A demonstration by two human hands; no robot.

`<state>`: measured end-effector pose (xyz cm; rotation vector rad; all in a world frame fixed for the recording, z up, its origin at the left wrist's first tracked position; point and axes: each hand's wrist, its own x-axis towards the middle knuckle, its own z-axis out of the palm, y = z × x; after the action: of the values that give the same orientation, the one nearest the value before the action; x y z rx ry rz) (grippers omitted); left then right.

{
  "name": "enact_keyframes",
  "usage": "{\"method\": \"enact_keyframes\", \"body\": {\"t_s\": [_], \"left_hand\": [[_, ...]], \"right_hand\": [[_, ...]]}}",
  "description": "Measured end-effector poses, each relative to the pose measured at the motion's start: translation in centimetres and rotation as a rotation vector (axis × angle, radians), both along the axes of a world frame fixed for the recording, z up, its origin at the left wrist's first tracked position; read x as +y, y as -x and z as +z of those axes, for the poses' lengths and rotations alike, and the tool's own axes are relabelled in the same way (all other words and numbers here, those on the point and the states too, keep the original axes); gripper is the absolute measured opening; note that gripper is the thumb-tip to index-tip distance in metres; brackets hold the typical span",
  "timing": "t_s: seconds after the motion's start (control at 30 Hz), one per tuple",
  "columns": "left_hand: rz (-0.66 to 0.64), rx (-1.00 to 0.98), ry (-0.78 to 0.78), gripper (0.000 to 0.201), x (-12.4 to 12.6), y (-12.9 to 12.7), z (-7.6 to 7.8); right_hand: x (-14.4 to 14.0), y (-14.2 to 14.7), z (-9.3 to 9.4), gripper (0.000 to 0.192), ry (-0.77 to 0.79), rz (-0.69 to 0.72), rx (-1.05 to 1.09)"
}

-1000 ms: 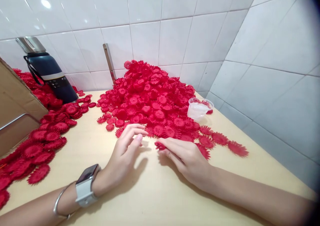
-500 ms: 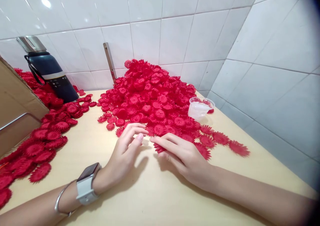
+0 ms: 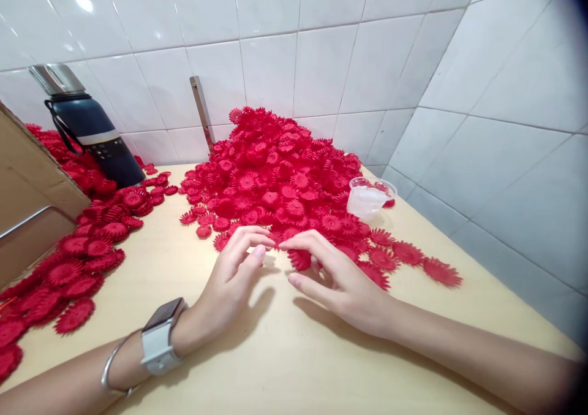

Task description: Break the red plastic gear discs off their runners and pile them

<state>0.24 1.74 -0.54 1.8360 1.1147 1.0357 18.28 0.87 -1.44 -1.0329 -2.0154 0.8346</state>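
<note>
A large heap of red flower-shaped pieces (image 3: 271,182) with fringed edges rises at the table's back, against the wall. My left hand (image 3: 232,271) is at the front edge of this heap, fingers loosely bent and thumb apart, with nothing visible in it. Opposite it, my right hand (image 3: 337,280) arches with its index finger reaching forward and its thumb spread away. One red flower piece (image 3: 299,260) shows under the right index finger, near the curled fingers; whether they touch it I cannot tell. The two hands' fingertips nearly meet.
A clear plastic cup (image 3: 367,203) stands at the heap's right side. At the left are a dark blue bottle (image 3: 108,148), a cardboard box (image 3: 37,200) and more red flower pieces (image 3: 68,274). A metal strip (image 3: 201,111) leans on the tiled wall (image 3: 321,65).
My right thumb has moved away from the fingers, and the right index finger has lifted, leaving a wider gap. My left hand is practically still.
</note>
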Motion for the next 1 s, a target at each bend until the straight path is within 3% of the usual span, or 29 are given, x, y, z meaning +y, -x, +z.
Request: {"method": "enact_keyframes", "body": {"t_s": [0.13, 0.33, 0.47, 1.0], "left_hand": [[-0.011, 0.006, 0.005, 0.023, -0.1, 0.0, 0.0], [-0.030, 0.001, 0.032, 0.022, -0.2, 0.0, 0.2], [-0.036, 0.002, 0.051, 0.022, -0.2, 0.0, 0.2], [-0.052, -0.003, 0.052, 0.023, -0.2, -0.1, 0.1]], "right_hand": [[0.1, -0.1, -0.1, 0.011, 0.023, -0.006, 0.025], [0.5, -0.2, -0.6, 0.040, 0.003, -0.008, 0.104], [0.1, -0.3, -0.5, 0.042, 0.068, -0.029, 0.112], [-0.7, -0.1, -0.1, 0.016, 0.152, -0.069, 0.059]]}}
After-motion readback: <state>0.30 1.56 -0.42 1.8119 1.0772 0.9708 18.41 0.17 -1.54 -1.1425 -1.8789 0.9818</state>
